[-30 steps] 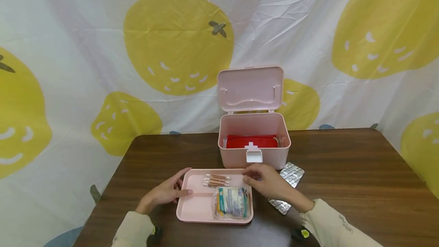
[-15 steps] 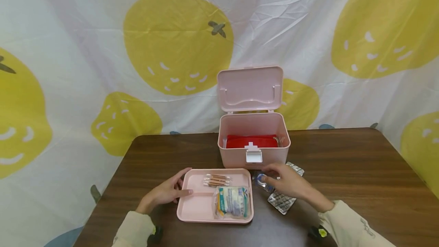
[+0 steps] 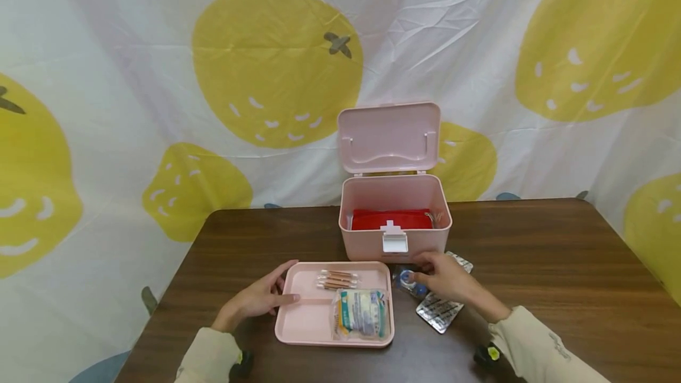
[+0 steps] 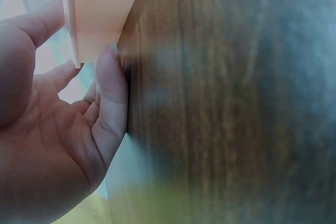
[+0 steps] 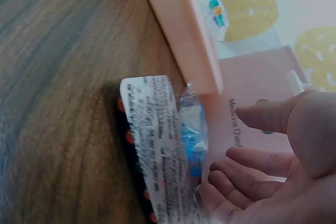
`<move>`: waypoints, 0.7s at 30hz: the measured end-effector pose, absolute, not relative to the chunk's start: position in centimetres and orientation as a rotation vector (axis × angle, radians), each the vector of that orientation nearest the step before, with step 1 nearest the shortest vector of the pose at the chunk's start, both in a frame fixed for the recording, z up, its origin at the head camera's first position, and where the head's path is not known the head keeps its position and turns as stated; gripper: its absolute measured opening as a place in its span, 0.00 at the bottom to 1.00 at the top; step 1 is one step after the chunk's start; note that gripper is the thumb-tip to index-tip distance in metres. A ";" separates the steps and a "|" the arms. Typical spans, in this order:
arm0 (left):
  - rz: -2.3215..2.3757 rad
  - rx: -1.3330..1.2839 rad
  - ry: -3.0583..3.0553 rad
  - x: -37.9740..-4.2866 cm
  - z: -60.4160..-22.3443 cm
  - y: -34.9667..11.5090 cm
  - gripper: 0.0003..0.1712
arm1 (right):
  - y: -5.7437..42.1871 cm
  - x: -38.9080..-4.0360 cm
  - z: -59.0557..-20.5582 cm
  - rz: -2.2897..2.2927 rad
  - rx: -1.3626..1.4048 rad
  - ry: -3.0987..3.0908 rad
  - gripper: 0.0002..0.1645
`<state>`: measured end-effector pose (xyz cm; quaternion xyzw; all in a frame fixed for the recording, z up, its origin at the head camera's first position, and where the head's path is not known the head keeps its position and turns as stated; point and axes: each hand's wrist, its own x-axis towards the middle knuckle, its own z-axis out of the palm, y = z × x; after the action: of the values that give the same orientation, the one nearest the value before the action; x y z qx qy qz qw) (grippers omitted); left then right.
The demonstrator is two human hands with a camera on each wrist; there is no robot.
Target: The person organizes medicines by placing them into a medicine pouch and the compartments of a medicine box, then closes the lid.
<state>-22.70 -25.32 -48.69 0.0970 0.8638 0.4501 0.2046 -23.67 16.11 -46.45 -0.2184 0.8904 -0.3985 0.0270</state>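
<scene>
A pink tray (image 3: 303, 323) lies on the table. My left hand (image 3: 260, 295) holds its left edge, thumb over the rim and fingers along the outer side, as the left wrist view also shows. My right hand (image 3: 449, 278) hovers loosely over a silver blister pack (image 3: 439, 312), partly covering it. Nothing is between its thumb and fingers in the right wrist view. Near its fingertips lies a small clear packet (image 5: 193, 135) with something blue and white inside, between tray and blister pack. In the tray are several cotton swabs (image 3: 339, 279) and a clear bag with a green-and-white packet (image 3: 362, 312).
Behind the tray stands a pink medicine chest (image 3: 367, 247), lid (image 3: 389, 138) raised, with a red item (image 3: 392, 219) inside. The dark wooden table (image 3: 542, 276) reaches to a lemon-print curtain (image 3: 276, 64) at the back.
My right hand has moved right from the tray's upper right corner, lifting away from the small blue packet and bringing it into view. My left hand has stayed on the tray's edge.
</scene>
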 end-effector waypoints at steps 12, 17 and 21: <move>1.262 0.291 2.409 -22.7 -48.6 -25.2 0.48 | 14.9 -23.8 -48.1 -1.085 -0.701 2.905 0.15; 1.262 0.294 2.409 -22.6 -48.6 -25.2 0.48 | 14.4 -23.7 -48.3 -1.009 -0.685 2.982 0.17; 1.276 0.297 2.404 -22.5 -48.6 -25.2 0.48 | 14.3 -23.6 -48.3 -1.010 -0.676 2.972 0.17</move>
<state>-22.52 -25.18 -48.59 0.1063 0.8603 0.4565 0.2005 -23.64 14.30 -48.26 -0.2102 0.9250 -0.3145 -0.0348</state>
